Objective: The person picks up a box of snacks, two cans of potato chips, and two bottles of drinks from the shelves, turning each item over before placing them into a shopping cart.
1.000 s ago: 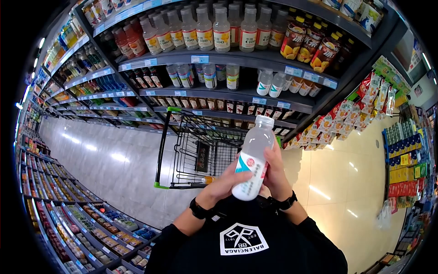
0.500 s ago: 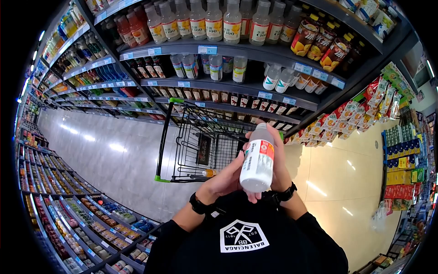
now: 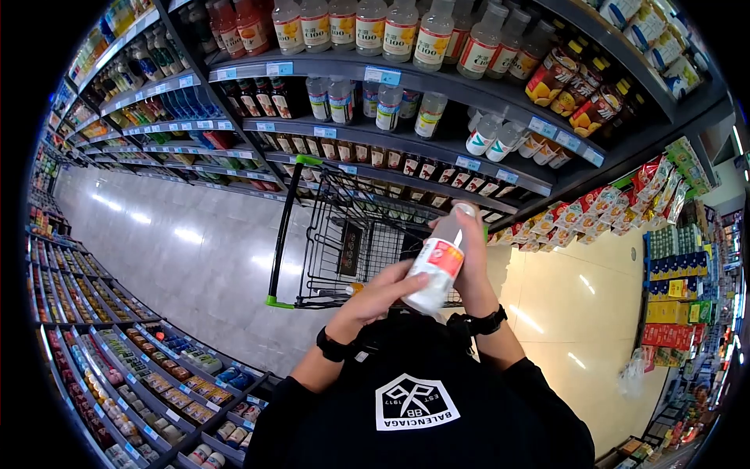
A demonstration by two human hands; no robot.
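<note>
A clear drink bottle [image 3: 432, 277] with a white and red label is held in front of my chest, tilted, its cap toward the shelf. My right hand [image 3: 472, 262] wraps around the bottle's right side near the neck. My left hand [image 3: 377, 294] grips the lower part from the left, its thumb lying across the label. Behind the bottle stands a black wire shopping cart [image 3: 316, 234] with green corners. Inside the cart, a small orange bottle [image 3: 354, 289] lies partly hidden beside my left hand.
Shelves of bottled drinks [image 3: 371, 27] rise ahead, with price tags along their edges. Snack bags [image 3: 601, 203] hang at the shelf end on the right. Stacked boxes [image 3: 676, 313] stand further right. Another stocked shelf [image 3: 156, 375] lines the aisle at lower left.
The bottle has turned in my hands and leans more, its base drawn in toward my body. My left hand has shifted, bringing its thumb onto the label. The view has moved slightly.
</note>
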